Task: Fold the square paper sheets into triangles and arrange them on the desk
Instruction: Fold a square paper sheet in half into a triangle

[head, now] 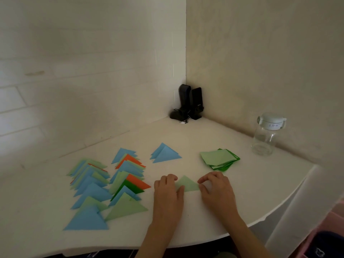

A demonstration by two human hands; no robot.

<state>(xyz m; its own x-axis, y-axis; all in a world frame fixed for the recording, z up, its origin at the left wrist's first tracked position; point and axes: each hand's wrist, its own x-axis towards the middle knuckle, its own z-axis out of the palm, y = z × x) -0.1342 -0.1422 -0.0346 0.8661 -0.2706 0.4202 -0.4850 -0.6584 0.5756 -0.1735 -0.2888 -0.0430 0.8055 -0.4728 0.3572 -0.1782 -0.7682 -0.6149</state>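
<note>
I have both hands on 1 pale green triangle (187, 185), which lies flat on the white worktop (251, 192) just in front of the stack of unfolded green squares (219, 158). My left hand (167, 190) presses its left corner with fingers and thumb curled onto the paper; my right hand (216, 189) pinches the right corner. The hands sit apart, with the triangle bridging the gap between them.

I judge that I am creasing the fold or about to slide the piece away. The main risk: if 1 hand lifts early, the paper could spring open or skew, so the edges stop matching. A sideways push toward the left could also plough into the nearest row of finished triangles (128, 183), which overlap loosely and would scatter easily. A third, short row of blue triangles (165, 153) sits left of the green stack, and I think that row is where this piece belongs.

Bare worktop lies between the green stack and that short row, and more behind it toward the black speakers (188, 103) in the corner. Right of the stack stands a clear bottle (266, 136) close to the wall; a wide right-hand sweep could tip it. In front of the stack, the worktop's curved edge runs close under my forearms, so paper dragged toward me could slip off.
</note>
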